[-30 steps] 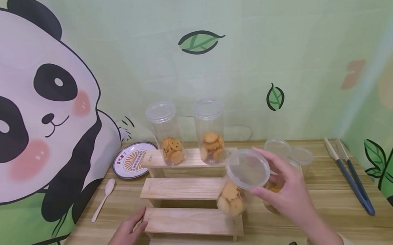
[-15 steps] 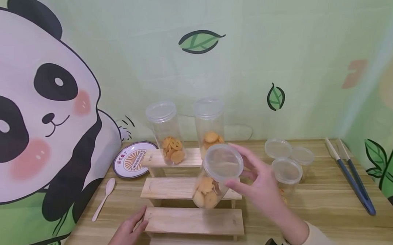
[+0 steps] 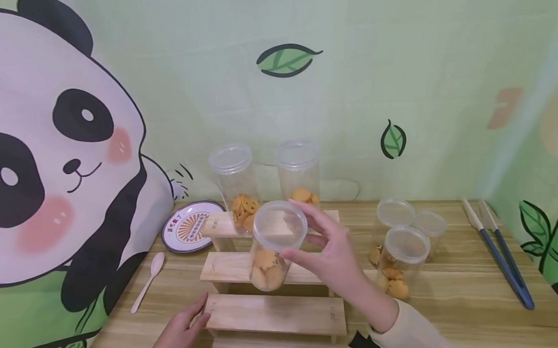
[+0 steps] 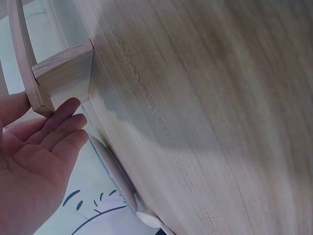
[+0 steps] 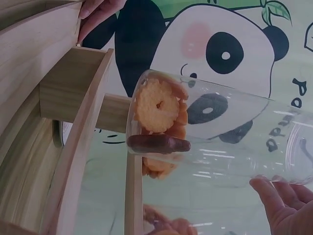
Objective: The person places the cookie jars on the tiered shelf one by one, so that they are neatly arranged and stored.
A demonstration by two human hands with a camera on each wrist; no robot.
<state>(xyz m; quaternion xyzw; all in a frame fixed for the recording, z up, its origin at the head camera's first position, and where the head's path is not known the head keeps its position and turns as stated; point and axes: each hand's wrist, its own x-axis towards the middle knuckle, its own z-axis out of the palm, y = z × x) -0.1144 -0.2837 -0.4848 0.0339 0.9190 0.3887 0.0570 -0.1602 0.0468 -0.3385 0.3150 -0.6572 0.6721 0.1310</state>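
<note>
My right hand (image 3: 326,250) grips a clear plastic jar (image 3: 278,241) near its lid, thumb in front and fingers behind. Cookies lie in the bottom of this jar, which is tilted and held over the middle step of a three-step wooden stand (image 3: 276,313). In the right wrist view, the jar's base and cookies (image 5: 157,106) appear close to the step boards. My left hand (image 3: 180,329) holds the left end of the lowest step; in the left wrist view the board's corner lies between thumb and fingers (image 4: 68,127). Two lidded cookie jars, one left (image 3: 234,181) and one right (image 3: 298,168), stand on the top step.
Several lidded jars are grouped right of the stand, the nearest jar (image 3: 404,262) holding cookies. Blue-handled tongs (image 3: 502,257) lie at the far right. A plate (image 3: 188,240) and a pale spoon (image 3: 150,278) lie on the left. A panda-printed cloth (image 3: 350,88) hangs behind.
My right hand has carried the jar leftward, from the stand's right end to above its middle step. The left hand stays at the lowest step's end.
</note>
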